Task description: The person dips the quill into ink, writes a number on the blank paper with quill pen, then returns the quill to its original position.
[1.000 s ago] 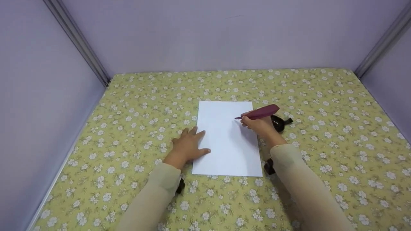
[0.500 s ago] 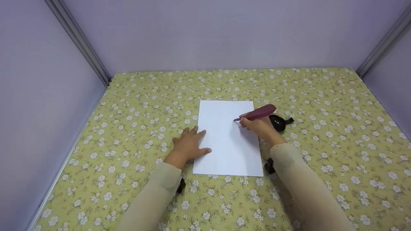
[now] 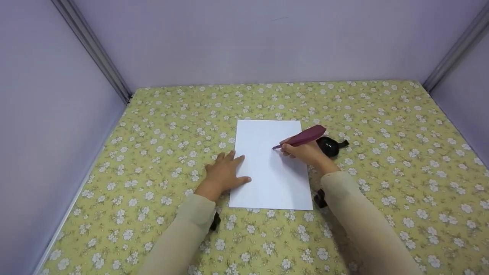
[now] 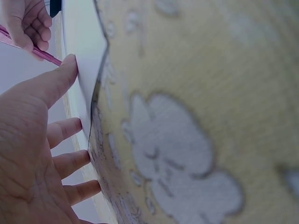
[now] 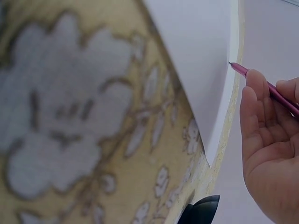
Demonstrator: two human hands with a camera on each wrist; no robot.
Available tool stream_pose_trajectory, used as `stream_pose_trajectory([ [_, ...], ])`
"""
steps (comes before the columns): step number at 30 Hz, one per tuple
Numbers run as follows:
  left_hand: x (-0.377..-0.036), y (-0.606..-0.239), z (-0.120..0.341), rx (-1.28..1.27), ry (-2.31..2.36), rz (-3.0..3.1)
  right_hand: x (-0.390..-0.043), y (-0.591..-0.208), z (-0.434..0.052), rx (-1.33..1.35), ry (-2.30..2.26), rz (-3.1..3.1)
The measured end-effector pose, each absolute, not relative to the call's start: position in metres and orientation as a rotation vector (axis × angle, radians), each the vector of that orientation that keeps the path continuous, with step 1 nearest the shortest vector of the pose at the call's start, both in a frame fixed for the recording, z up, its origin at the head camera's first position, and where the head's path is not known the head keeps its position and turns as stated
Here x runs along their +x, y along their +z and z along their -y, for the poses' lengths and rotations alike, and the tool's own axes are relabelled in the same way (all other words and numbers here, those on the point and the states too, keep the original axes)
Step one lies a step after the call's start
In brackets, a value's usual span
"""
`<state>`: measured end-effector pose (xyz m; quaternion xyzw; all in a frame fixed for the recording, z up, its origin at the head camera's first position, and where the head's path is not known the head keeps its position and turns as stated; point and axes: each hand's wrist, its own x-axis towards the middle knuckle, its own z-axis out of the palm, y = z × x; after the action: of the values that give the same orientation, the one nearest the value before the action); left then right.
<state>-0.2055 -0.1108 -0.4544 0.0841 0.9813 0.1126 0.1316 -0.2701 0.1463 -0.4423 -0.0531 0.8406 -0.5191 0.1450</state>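
R hand (image 3: 305,152) fingers clamped on feather pen (image 3: 301,137), tip on paper (image 3: 267,179); L hand (image 3: 223,173) fingers spread flat, pressing paper edge.

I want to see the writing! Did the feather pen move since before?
Yes. The feather pen tip slid left and a little nearer across the paper, away from the black ink bottle, in the right hand.

The right hand (image 3: 305,152) hides part of the black ink pot (image 3: 329,146) behind it. The quill pen (image 3: 301,137) tip is too small to show whether it touches the paper (image 3: 267,179). Both sleeves are cut off by the bottom edge.
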Motion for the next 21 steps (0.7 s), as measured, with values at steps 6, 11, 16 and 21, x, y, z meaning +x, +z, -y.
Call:
stream_pose_trajectory([
  [6, -0.2063, -0.4571, 0.1112, 0.261, 0.306, -2.863, -0.2674, -0.4434, -0.1469, -0.169, -1.497, -2.382],
  [11, -0.2063, -0.4569, 0.1113, 0.265, 0.311, -2.862, -0.2659, -0.4429, -0.1465, -0.178, -1.441, -2.386],
  [16, -0.2063, -0.4563, 0.1115, 0.277, 0.309, -2.864, -0.264, -0.4428, -0.1464, -0.223, -1.424, -2.371],
  [21, -0.2063, -0.4565, 0.1118, 0.271, 0.319, -2.857, -0.2612, -0.4434, -0.1457, -0.275, -1.466, -2.328],
])
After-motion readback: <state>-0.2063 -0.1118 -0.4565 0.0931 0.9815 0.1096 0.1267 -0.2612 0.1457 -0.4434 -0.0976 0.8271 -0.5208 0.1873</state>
